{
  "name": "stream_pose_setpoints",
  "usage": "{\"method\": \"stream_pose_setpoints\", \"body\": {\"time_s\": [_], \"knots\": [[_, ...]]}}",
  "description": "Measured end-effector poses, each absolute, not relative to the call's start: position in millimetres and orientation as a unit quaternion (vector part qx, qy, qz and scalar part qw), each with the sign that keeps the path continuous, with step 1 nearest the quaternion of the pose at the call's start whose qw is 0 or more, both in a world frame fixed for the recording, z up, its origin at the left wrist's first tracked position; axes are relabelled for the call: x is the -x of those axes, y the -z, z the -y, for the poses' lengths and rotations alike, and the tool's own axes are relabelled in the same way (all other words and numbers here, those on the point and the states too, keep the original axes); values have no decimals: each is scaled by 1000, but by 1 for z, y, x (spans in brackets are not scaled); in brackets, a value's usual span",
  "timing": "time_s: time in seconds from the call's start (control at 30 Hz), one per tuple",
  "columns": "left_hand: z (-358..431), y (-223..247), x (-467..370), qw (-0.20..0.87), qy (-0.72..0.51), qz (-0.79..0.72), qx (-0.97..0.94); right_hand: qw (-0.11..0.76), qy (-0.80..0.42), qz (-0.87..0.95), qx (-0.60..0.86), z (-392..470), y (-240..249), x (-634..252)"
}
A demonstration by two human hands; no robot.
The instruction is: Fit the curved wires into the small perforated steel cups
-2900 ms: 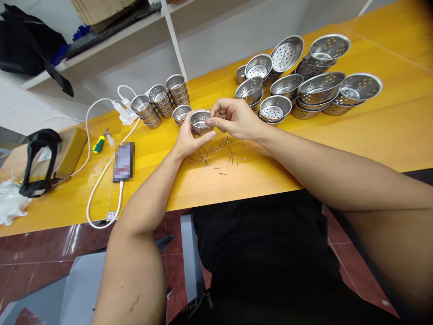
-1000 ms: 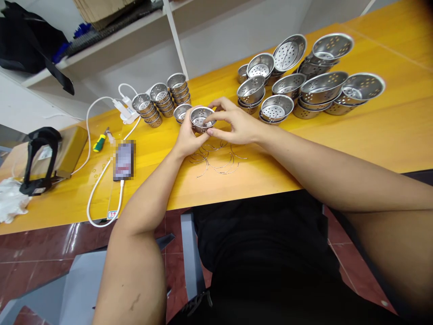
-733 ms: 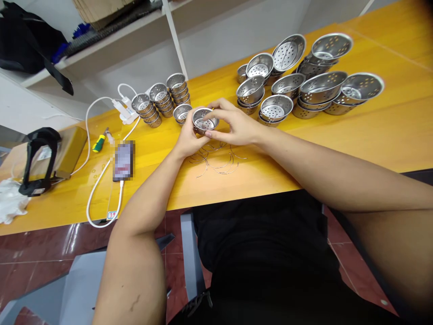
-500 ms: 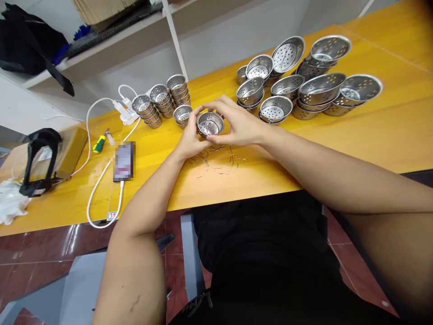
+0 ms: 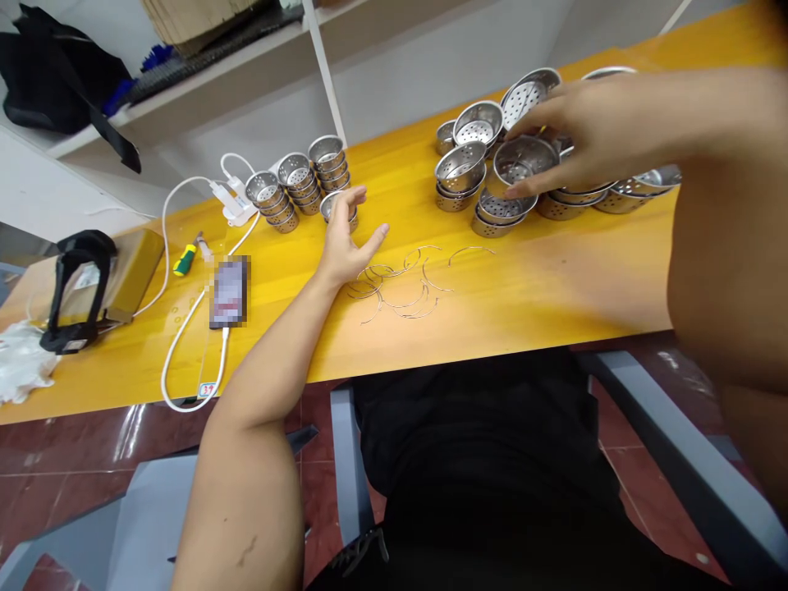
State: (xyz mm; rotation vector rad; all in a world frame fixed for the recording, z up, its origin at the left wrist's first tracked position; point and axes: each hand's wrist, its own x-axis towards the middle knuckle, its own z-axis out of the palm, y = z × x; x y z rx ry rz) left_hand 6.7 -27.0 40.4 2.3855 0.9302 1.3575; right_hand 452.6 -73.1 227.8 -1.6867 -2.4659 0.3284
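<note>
My right hand (image 5: 563, 135) grips a perforated metal cup (image 5: 523, 162) by its rim, thumb in front and fingers behind. That cup is above a stacked pair of cups (image 5: 501, 215) in the right-hand group and looks slightly blurred. My left hand (image 5: 345, 242) holds nothing; its thumb and fingers are apart. Behind its fingers a small cup (image 5: 336, 207) is partly hidden. Several thin curved wires (image 5: 400, 287) lie on the table between my hands. Three stacks of small cups (image 5: 294, 176) stand at the left back. My right hand and forearm cover part of the right-hand cups.
On the yellow table (image 5: 492, 304) at the left are a phone (image 5: 227, 291) with a white cable, a green and yellow screwdriver (image 5: 185, 259), a power strip (image 5: 234, 203) and a black frame-like object (image 5: 77, 291) beside a box.
My right hand has carried the cup away from my left hand, rightward to the larger group. My left hand has let go of it and opened. More of the wires now show.
</note>
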Motion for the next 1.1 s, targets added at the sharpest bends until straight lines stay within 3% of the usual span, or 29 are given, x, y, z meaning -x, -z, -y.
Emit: {"method": "stream_pose_setpoints", "body": {"time_s": [0.1, 0.17, 0.6, 0.73, 0.87, 0.93, 1.0, 1.1], "knots": [[24, -46, -3, 96, -493, -330, -799, -31, -50, 803, 593, 72, -222, -444], [24, -50, -1, 90, -509, -342, -785, -52, -32, 802, 595, 73, -218, -436], [43, -74, -10, 136, -504, -432, -736, -51, -57, 805, 588, 66, -203, -440], [35, -68, -4, 153, -499, -450, -725, 4, -50, 812, 582, 79, -212, -438], [26, -60, 3, 146, -513, -475, -700, 186, -38, 823, 535, 108, -232, -422], [21, -55, 8, 129, -523, -484, -689, 226, -76, 832, 501, 118, -238, -410], [15, -49, 15, 115, -528, -493, -682, 158, -140, 852, 480, 122, -238, -395], [5, -38, 24, 121, -521, -515, -670, -35, -199, 854, 479, 116, -222, -374]]}}
